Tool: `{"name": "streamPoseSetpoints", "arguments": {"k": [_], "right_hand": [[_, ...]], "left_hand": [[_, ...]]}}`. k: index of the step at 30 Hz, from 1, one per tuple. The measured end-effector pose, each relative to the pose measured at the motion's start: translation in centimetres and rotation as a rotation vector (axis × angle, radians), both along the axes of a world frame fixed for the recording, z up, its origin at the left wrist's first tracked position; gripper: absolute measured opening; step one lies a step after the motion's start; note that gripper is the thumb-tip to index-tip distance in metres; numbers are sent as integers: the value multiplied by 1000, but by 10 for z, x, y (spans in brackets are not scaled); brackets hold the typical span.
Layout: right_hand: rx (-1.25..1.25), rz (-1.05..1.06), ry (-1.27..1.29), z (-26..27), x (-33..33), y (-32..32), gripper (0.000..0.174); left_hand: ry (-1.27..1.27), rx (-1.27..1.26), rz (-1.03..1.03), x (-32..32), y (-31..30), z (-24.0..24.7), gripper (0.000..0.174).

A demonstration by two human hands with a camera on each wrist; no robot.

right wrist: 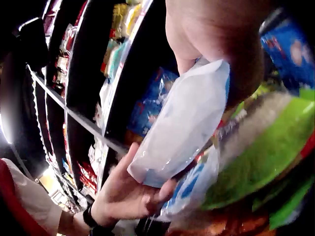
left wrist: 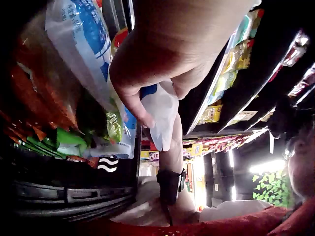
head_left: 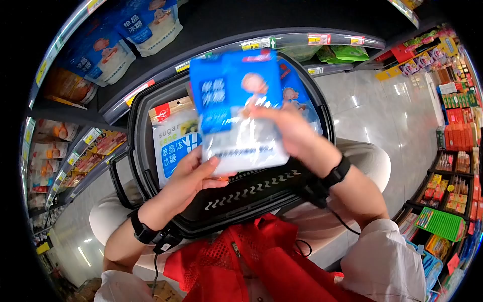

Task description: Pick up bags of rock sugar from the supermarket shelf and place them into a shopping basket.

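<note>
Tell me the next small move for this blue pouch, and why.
Probably lower the blue rock sugar pouch into the black shopping basket: the left hand grips its lower corner, the right hand holds its side, and it hangs above the basket, where a "sugar cane" bag and a similar blue pouch sit.

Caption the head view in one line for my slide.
Left hand and right hand hold a blue-and-white bag over a black basket holding other bags.

Dark shelves [head_left: 282,22] edged with price tags [head_left: 319,39] flank a glossy grey floor [head_left: 365,113] with bright reflections [head_left: 354,100].
</note>
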State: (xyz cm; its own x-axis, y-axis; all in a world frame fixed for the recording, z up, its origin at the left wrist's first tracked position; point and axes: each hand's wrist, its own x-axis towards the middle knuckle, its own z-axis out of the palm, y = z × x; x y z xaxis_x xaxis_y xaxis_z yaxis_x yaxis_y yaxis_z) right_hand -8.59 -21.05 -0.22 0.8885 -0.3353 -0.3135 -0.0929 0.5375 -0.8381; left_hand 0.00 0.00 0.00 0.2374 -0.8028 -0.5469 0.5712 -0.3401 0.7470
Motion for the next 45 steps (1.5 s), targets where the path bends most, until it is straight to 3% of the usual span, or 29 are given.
{"name": "streamPoseSetpoints", "arguments": {"k": [2, 4, 7, 15, 19, 22, 25, 29, 30, 31, 33, 34, 36, 37, 39, 40, 45], "right_hand": [[-29, -36, 14, 13, -4, -31, 35], [-237, -44, 99, 37, -14, -67, 27], [-500, -122, 211, 43, -26, -105, 26], [-559, -62, 455, -1, -39, -131, 19], [-605, 89, 436, -17, -43, -131, 20], [-958, 211, 650, -38, -34, -127, 28], [-1116, 186, 736, -61, -27, -117, 43], [-1077, 99, 724, -80, -25, -121, 43], [-1124, 107, 696, -87, -26, -122, 51], [-1125, 105, 695, -70, -24, -113, 51], [-1410, 124, 765, -40, -24, -91, 51], [-1410, 122, 764, -41, -23, -85, 51], [-2486, 53, 402, -42, -21, -73, 47], [-2485, 56, 398, -44, -25, -66, 47], [-2329, 532, 420, -56, -36, -55, 48], [-2335, 634, 539, -65, -38, -56, 49], [-2275, 622, 493, -79, -42, -63, 47]], "left_hand": [[25, -66, 34, 6, 2, 7, 40], [20, -93, 51, 8, 1, 8, 35], [23, -75, 88, 11, 3, 8, 35], [57, -23, 76, 10, -2, 4, 35], [43, -48, 65, 10, -7, 4, 34], [36, -33, 78, 8, -9, 6, 34], [37, -16, 73, 7, -7, 4, 34], [41, -15, 65, 6, -7, 2, 33], [39, -17, 63, 5, -7, 3, 33], [43, -13, 67, 5, -8, 3, 33], [45, -8, 69, 5, -8, 3, 32], [46, -12, 70, 6, -7, 2, 32], [48, -13, 77, 7, -6, 1, 32], [44, -22, 65, 8, -5, 0, 31], [41, -28, 46, 8, -5, -1, 31], [41, -23, 48, 8, -5, -1, 31], [55, -44, 57, 11, -5, 1, 31]]}}
